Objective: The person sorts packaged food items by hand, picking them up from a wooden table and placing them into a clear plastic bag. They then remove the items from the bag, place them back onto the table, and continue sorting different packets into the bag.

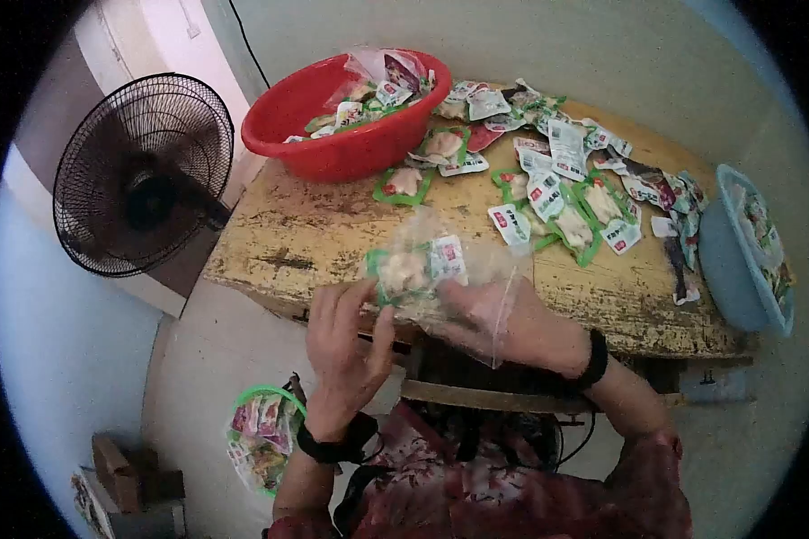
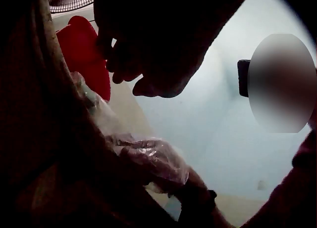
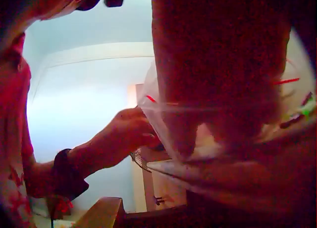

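A clear plastic bag (image 1: 508,310) lies over the table's front edge, with my right hand (image 1: 485,310) inside it. Under the film, a green-edged packet with pale food (image 1: 403,272) and a white printed packet (image 1: 447,259) show by the right fingertips. Blur and film leave open whether those fingers grip a packet; I cannot tell. My left hand (image 1: 346,346) is at the near left corner of the green-edged packet, fingers extended and thumb apart. In the left wrist view, this hand (image 2: 158,50) is a dark outline above the bag (image 2: 161,161).
Many similar packets (image 1: 571,225) are scattered over the worn yellow table (image 1: 324,225). A red basin (image 1: 333,153) with packets stands at back left, a blue basin (image 1: 737,269) at right. A fan (image 1: 144,175) stands left; a green-rimmed basket (image 1: 265,391) sits on the floor.
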The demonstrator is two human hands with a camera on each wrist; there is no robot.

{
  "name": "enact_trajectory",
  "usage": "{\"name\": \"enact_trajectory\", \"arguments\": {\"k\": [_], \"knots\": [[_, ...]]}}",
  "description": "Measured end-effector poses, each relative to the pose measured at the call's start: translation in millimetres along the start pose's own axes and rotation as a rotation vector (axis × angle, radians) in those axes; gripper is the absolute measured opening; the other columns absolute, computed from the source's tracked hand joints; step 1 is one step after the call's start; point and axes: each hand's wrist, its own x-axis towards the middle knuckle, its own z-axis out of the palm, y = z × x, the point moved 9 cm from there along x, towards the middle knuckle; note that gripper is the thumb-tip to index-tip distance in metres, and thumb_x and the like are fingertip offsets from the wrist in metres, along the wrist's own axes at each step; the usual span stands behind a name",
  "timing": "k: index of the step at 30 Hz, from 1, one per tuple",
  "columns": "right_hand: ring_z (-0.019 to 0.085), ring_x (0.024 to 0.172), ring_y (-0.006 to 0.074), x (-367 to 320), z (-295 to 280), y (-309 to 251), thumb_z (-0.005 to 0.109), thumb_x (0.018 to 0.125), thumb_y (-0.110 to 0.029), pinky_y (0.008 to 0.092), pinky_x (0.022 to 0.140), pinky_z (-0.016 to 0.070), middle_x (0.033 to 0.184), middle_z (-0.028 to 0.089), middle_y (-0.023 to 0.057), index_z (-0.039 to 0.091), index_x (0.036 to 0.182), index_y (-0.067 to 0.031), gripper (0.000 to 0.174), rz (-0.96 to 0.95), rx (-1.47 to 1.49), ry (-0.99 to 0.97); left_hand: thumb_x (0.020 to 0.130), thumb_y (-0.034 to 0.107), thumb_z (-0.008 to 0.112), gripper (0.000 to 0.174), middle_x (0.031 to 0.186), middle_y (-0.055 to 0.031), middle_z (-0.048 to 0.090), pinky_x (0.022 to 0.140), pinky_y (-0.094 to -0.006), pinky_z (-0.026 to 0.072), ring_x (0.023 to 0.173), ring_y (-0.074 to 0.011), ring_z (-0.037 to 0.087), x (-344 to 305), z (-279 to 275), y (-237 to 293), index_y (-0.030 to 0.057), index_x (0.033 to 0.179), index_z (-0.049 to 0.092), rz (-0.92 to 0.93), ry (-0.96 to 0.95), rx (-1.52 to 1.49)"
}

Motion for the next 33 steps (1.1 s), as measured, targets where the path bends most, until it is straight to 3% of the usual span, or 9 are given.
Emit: {"name": "enact_trajectory", "arguments": {"k": [2,5,6,10,13,16,19,26,33], "knots": [[0.068,0.074,0.0401,-2.2,5.9,6.0,0.065,0.093,-0.038,0.0503,0.065,0.052,0.08,0.069,0.0195,0.056,0.129,-0.0072,0.048,-0.016,0.006,0.031,0.087,0.007,0.07,0.037,0.104,-0.0182,0.061,0.083,-0.0447,0.0478,0.095,-0.0372,0.058,14.8,-8.3,5.6,-0.0029,0.12,0.06,0.085,0.038,0.054],[0.068,0.075,0.0413,-7.7,4.8,5.8,0.065,0.094,-0.038,0.0509,0.067,0.0518,0.083,0.069,0.0209,0.056,0.131,-0.0072,0.049,-0.04,0.04,0.082,0.094,0.014,0.067,0.034,0.113,-0.0201,0.063,0.093,-0.043,0.0487,0.107,-0.0366,0.06,39.7,7.9,-20.5,-0.0005,0.124,0.061,-0.059,-0.054,0.029],[0.068,0.075,0.0416,-8.8,1.6,4.9,0.064,0.094,-0.038,0.0511,0.067,0.0517,0.083,0.069,0.0212,0.056,0.131,-0.0071,0.049,-0.049,0.053,0.104,0.095,0.02,0.068,0.035,0.11,-0.0184,0.065,0.089,-0.0409,0.0509,0.102,-0.0319,0.063,46.5,18.3,-27.8,-0.0013,0.122,0.062,-0.018,-0.071,0.173],[0.068,0.074,0.0408,-10.5,-0.7,14.2,0.064,0.093,-0.037,0.0509,0.066,0.0514,0.083,0.069,0.0211,0.054,0.137,-0.0072,0.053,0.038,-0.006,0.058,0.095,0.027,0.07,0.03,0.085,-0.0116,0.068,0.068,-0.0364,0.0514,0.072,-0.0206,0.063,56.4,71.3,-74.4,-0.0007,0.106,0.068,-0.271,-0.41,-0.105],[0.068,0.072,0.0388,-12.0,1.6,18.0,0.063,0.093,-0.035,0.0497,0.065,0.0514,0.08,0.068,0.02,0.053,0.139,-0.0077,0.054,0.021,-0.02,0.001,0.095,0.026,0.068,0.028,0.079,-0.011,0.068,0.066,-0.0372,0.05,0.069,-0.0217,0.061,58.2,79.1,-88.8,-0.0011,0.098,0.069,-0.399,-0.454,-0.14],[0.068,0.073,0.0366,-10.1,3.8,7.2,0.063,0.093,-0.034,0.0478,0.065,0.0518,0.079,0.067,0.0178,0.055,0.139,-0.0093,0.052,-0.064,-0.058,-0.076,0.096,0.025,0.067,0.027,0.077,-0.0116,0.067,0.067,-0.0383,0.0501,0.07,-0.0217,0.062,63.8,72.9,-88.7,-0.0017,0.094,0.07,-0.326,-0.333,-0.09],[0.068,0.075,0.0353,-11.0,11.7,8.9,0.062,0.094,-0.034,0.0463,0.067,0.0521,0.08,0.067,0.0161,0.057,0.137,-0.0112,0.048,-0.181,0.008,-0.034,0.09,0.028,0.07,0.025,0.07,-0.0166,0.063,0.061,-0.0412,0.0487,0.062,-0.0313,0.062,63.5,72.1,-87.3,0.0035,0.096,0.069,-0.265,-0.241,-0.029],[0.069,0.077,0.0358,-15.5,8.4,15.3,0.059,0.097,-0.034,0.047,0.068,0.0524,0.081,0.066,0.0174,0.059,0.136,-0.0147,0.044,-0.164,0.151,0.031,0.102,0.03,0.061,0.039,0.099,-0.0059,0.067,0.077,-0.0273,0.0493,0.088,-0.0108,0.059,54.8,69.9,-98.8,0.0005,0.128,0.065,-0.484,-0.31,-0.495],[0.067,0.075,0.0375,-12.4,13.4,17.9,0.055,0.099,-0.03,0.0483,0.065,0.0525,0.078,0.065,0.0189,0.052,0.139,-0.0095,0.045,-0.039,0.07,-0.006,0.093,0.023,0.074,0.068,0.092,-0.001,0.057,0.077,-0.0255,0.0471,0.083,-0.0102,0.055,26.3,40.6,-87.5,0.0023,0.151,0.043,-0.569,-0.545,-0.469]]}}
